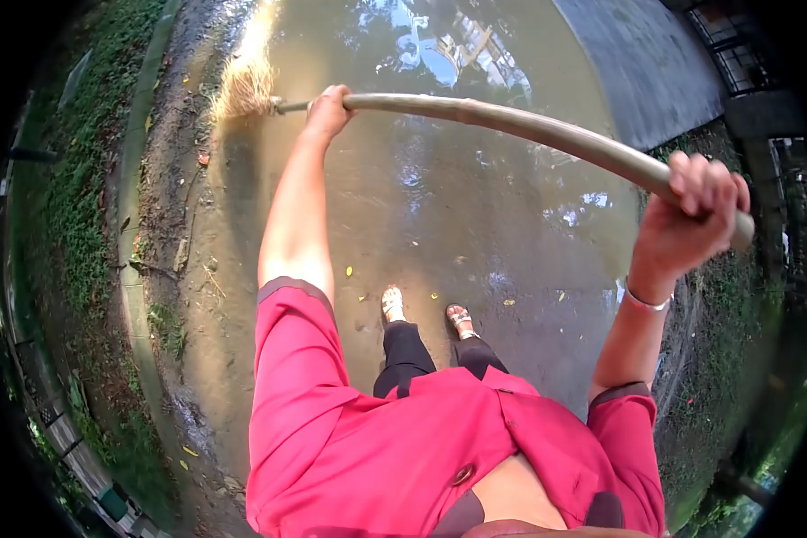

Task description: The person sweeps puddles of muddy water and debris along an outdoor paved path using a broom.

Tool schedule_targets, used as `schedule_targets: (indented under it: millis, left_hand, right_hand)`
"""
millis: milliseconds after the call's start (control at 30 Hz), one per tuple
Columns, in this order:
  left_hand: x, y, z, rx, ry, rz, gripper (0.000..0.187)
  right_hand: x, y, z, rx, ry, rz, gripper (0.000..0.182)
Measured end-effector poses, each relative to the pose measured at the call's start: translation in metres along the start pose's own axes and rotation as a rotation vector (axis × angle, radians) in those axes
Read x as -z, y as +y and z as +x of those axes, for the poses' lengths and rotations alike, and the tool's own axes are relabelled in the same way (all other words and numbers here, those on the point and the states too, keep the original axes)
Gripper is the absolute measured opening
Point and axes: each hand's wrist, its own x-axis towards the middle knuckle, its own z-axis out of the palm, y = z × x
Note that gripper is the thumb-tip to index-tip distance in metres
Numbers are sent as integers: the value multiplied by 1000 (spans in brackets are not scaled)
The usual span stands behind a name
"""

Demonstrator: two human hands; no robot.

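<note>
I hold a long broom with a pale wooden handle (520, 127) running across the view. My left hand (328, 109) grips the handle low down, close to the straw bristles (245, 87), which rest on the wet ground at the far left. My right hand (695, 211) is closed around the handle's upper end at the right; a thin bracelet sits on that wrist. My feet in sandals (426, 309) stand in shallow muddy water.
A flooded paved path (475, 206) with scattered leaves stretches ahead. A concrete kerb (133, 179) and a grass strip (72, 206) border it on the left. Drier pavement (641, 63) and a metal fence (735, 45) lie at the upper right.
</note>
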Motion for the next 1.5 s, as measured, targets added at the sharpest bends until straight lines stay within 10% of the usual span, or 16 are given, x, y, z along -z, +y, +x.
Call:
schedule_targets:
  millis: [100,267,700,967,1200,1500]
  left_hand:
    - [-74,-51,-49,86,69,-98,16]
    - [-37,28,-123,86,351,-58,21]
    - [31,122,-336,463,233,-185,22]
    - [-7,91,-537,960,-191,-156,25]
    - [39,36,-727,1385,-637,32,30]
    - [114,68,-618,1070,-382,141,15]
  right_hand:
    - [-7,37,19,-137,-14,-131,12]
    - [41,16,121,-296,-119,-238,24]
    - [21,149,198,-1125,-466,144,26]
    - [-12,239,-89,-1080,-236,-343,19]
    - [-31,259,-327,-1429,-31,-131,7]
    - [13,246,-220,-1403,58,145,8]
